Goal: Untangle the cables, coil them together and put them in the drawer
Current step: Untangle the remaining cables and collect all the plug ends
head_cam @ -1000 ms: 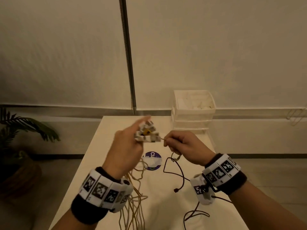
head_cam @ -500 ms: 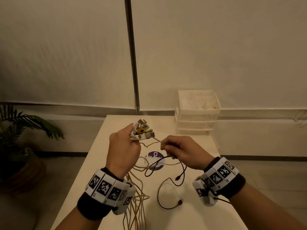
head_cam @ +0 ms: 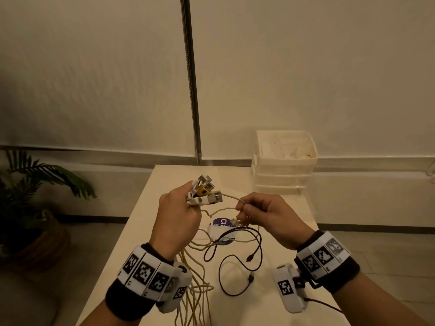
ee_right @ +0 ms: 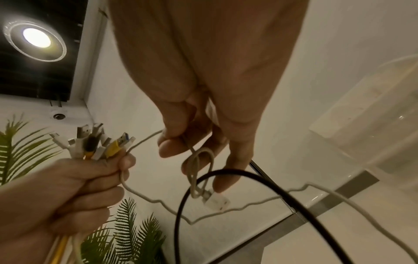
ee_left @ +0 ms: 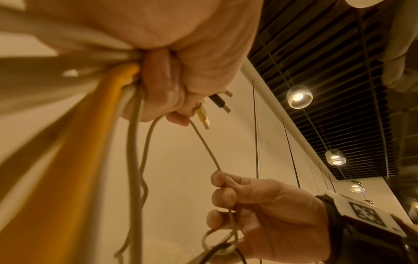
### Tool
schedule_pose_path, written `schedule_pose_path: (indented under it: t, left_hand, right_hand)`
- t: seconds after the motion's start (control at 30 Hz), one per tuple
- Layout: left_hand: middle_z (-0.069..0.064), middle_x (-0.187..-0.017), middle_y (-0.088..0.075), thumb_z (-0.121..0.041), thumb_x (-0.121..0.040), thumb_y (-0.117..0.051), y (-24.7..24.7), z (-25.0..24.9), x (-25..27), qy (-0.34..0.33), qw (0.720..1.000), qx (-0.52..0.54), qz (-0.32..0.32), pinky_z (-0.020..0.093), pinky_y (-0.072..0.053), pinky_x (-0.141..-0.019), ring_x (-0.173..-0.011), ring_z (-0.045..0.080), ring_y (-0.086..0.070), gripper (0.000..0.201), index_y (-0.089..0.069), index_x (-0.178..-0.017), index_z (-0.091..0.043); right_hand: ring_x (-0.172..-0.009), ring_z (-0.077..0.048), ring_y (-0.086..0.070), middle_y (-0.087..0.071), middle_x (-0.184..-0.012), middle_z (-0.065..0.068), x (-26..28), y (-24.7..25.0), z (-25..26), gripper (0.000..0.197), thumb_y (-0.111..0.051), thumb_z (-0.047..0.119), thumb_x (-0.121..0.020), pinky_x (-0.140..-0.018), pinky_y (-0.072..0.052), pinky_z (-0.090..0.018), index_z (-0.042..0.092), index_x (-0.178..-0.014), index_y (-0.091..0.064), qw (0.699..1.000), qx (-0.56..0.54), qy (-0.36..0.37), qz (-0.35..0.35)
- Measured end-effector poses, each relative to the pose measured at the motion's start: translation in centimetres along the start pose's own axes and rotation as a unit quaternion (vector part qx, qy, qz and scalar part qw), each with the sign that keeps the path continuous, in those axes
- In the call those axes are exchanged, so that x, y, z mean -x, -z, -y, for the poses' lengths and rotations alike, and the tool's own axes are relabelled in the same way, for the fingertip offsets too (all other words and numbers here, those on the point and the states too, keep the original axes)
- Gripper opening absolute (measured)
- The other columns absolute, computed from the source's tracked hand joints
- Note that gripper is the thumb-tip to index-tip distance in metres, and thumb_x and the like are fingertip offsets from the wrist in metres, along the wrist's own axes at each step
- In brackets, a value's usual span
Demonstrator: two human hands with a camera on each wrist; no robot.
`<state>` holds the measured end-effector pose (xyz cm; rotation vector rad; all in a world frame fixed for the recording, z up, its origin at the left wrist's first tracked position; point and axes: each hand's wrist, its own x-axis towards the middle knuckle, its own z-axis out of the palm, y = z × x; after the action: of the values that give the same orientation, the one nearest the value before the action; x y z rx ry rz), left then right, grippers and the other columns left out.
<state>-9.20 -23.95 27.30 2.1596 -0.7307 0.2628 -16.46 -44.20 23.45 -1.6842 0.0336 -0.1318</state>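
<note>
My left hand (head_cam: pixel 177 216) is raised over the table and grips a bundle of cable plugs (head_cam: pixel 206 192), white ones and a yellow one, fanned out above the fist (ee_right: pixel 68 180). Their cords (head_cam: pixel 193 290) hang down to the table. My right hand (head_cam: pixel 263 214) pinches a thin white cable (head_cam: pixel 231 197) that runs from the bundle, a small loop of it (ee_right: pixel 201 171) and a white connector (ee_right: pixel 214 201) dangling below the fingers (ee_left: pixel 222 194). A black cable (head_cam: pixel 235 276) lies looped on the table under the hands. White stacked drawers (head_cam: pixel 284 163) stand at the table's far right.
The pale table (head_cam: pixel 266 309) carries a round blue-and-white sticker (head_cam: pixel 222 228) under the hands. A metal pole (head_cam: pixel 191 90) rises behind the table's far edge. A potted plant (head_cam: pixel 30 203) stands on the floor to the left.
The left hand has closed into a fist round the plugs, its finger no longer pointing. The right hand slid along the white cable, away from the bundle. The black cable now lies in wider loops.
</note>
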Motion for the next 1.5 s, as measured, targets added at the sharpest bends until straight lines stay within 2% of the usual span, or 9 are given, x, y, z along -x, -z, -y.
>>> schedule_pose_path:
  t: [0.23,0.37,0.53,0.6,0.77,1.07,1.2,1.37,1.5]
  left_hand:
    - [-0.021,-0.063,-0.056,0.003,-0.090,-0.051,-0.7,0.3,0.0,-0.009,0.999,0.019,0.025,0.010,-0.038,-0.055,-0.072,0.007,-0.057,0.043,-0.054,-0.073,-0.036]
    - [-0.018,-0.060,-0.058,0.003,-0.090,-0.048,-1.3,0.2,0.2,-0.005,0.996,0.034,0.077,0.014,-0.038,-0.055,-0.073,0.007,-0.055,0.045,-0.053,-0.070,-0.038]
    - [-0.020,-0.061,-0.061,-0.001,-0.088,-0.049,-2.1,0.4,0.6,0.009,0.988,0.044,0.150,0.013,-0.034,-0.051,-0.060,0.001,-0.051,0.036,-0.056,-0.067,-0.030]
    - [-0.010,-0.061,-0.060,-0.004,-0.089,-0.052,-2.5,0.6,0.5,0.014,0.984,0.042,0.172,0.017,-0.033,-0.052,-0.058,0.007,-0.049,0.032,-0.057,-0.067,-0.027]
    - [-0.014,-0.063,-0.062,-0.008,-0.090,-0.058,-2.7,0.9,0.4,0.007,0.980,0.065,0.189,0.022,-0.038,-0.055,-0.062,0.010,-0.053,0.038,-0.055,-0.063,-0.035]
    - [-0.008,-0.065,-0.066,-0.015,-0.089,-0.066,-3.7,0.5,0.4,0.020,0.970,0.144,0.193,0.028,-0.046,-0.060,-0.060,0.011,-0.057,0.015,-0.067,-0.074,-0.015]
    - [-0.013,-0.056,-0.056,-0.019,-0.090,-0.067,-3.8,0.9,0.5,0.033,0.969,0.133,0.205,0.021,-0.035,-0.054,-0.054,0.006,-0.042,0.028,-0.058,-0.063,-0.022]
    - [-0.010,-0.053,-0.050,-0.020,-0.087,-0.068,-3.9,0.8,0.8,0.039,0.966,0.139,0.214,0.027,-0.034,-0.055,-0.053,0.008,-0.037,0.030,-0.055,-0.061,-0.016]
    - [-0.014,-0.049,-0.050,-0.023,-0.087,-0.070,-3.7,0.8,0.9,0.039,0.970,0.124,0.204,0.018,-0.029,-0.050,-0.049,0.007,-0.037,0.041,-0.049,-0.052,-0.029]
  right_hand:
    - [-0.096,-0.028,-0.063,-0.067,-0.101,-0.014,0.2,-0.3,0.0,0.017,-0.048,0.004,-0.097,-0.081,-0.054,-0.042,0.002,-0.097,-0.065,0.994,-0.098,0.002,-0.046]
    - [-0.096,-0.032,-0.066,-0.065,-0.095,-0.015,0.6,-0.7,0.2,0.018,-0.042,0.006,-0.098,-0.084,-0.053,-0.049,0.003,-0.098,-0.060,0.980,-0.188,-0.017,-0.059]
    - [-0.086,-0.027,-0.068,-0.065,-0.087,-0.013,0.8,-1.3,1.0,0.018,-0.040,0.006,-0.099,-0.076,-0.058,-0.040,0.003,-0.099,-0.058,0.973,-0.219,-0.008,-0.069]
    - [-0.082,-0.027,-0.068,-0.063,-0.087,-0.015,0.9,-1.4,1.3,0.018,-0.039,0.007,-0.099,-0.072,-0.058,-0.039,0.003,-0.100,-0.057,0.973,-0.216,-0.008,-0.075]
    - [-0.080,-0.025,-0.068,-0.063,-0.087,-0.017,1.0,-1.6,1.6,0.020,-0.040,0.007,-0.100,-0.067,-0.057,-0.035,0.004,-0.100,-0.060,0.977,-0.190,0.004,-0.093]
    - [-0.084,-0.030,-0.060,-0.067,-0.093,-0.016,0.8,-3.0,0.8,0.025,-0.044,0.004,-0.099,-0.081,-0.051,-0.045,0.013,-0.094,-0.067,0.984,-0.120,0.038,-0.127]
    - [-0.068,-0.015,-0.053,-0.066,-0.086,0.002,1.0,-3.2,0.9,0.026,-0.048,0.008,-0.098,-0.062,-0.046,-0.025,0.021,-0.091,-0.069,0.982,-0.032,0.047,-0.178]
    - [-0.061,-0.014,-0.052,-0.061,-0.074,0.003,1.1,-3.3,0.9,0.023,-0.051,0.005,-0.096,-0.060,-0.050,-0.028,0.013,-0.095,-0.073,0.977,-0.120,0.024,-0.175]
    - [-0.068,-0.018,-0.050,-0.055,-0.074,-0.002,1.3,-2.8,1.0,0.023,-0.051,0.008,-0.096,-0.067,-0.051,-0.029,0.015,-0.095,-0.073,0.978,-0.135,-0.015,-0.155]
